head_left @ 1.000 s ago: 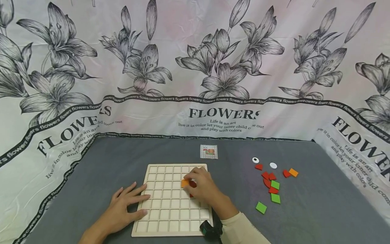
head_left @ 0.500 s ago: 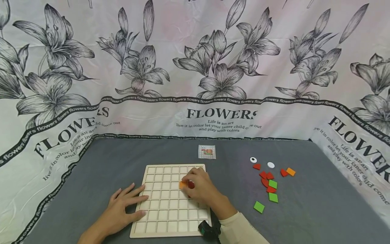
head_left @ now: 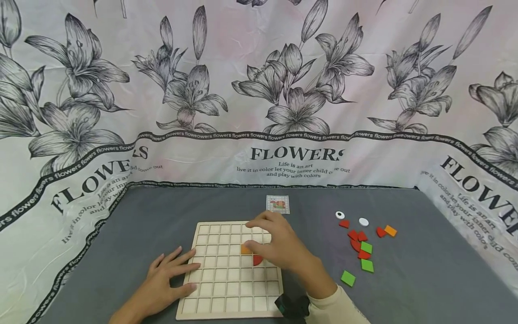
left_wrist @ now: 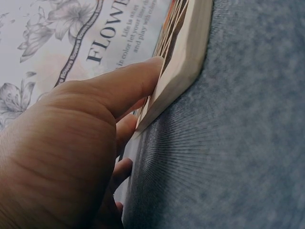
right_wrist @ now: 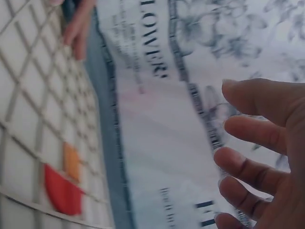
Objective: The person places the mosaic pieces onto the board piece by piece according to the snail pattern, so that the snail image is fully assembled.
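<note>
My left hand (head_left: 167, 280) lies with fingers spread at the left edge of the wooden grid board (head_left: 218, 316). In the left wrist view, a fingertip of the left hand (left_wrist: 71, 143) touches the board's rim (left_wrist: 183, 71). Over the board's right part hovers my right hand (head_left: 279, 240), thumb and fingers apart and nothing between them. An orange square tile (head_left: 245, 249) sits in a cell under its thumb. Diagonally nearer is a red rounded tile (head_left: 257, 260), partly covered by the hand in the head view. The right wrist view shows the orange tile (right_wrist: 71, 161) and red piece (right_wrist: 63, 191) in the grid.
Right of the board lie loose red quarter-round pieces (head_left: 355, 245), several green squares (head_left: 347, 278), an orange tile (head_left: 390, 231), a white disc (head_left: 363, 222) and a black-dotted disc (head_left: 340, 215). A small pattern card (head_left: 278, 204) lies behind the board. A flower-printed curtain (head_left: 202, 157) encloses the grey table.
The right hand has let go of the orange tile, spread its fingers and lifted slightly to the right. More of the red piece shows. The left hand stays at the board's edge.
</note>
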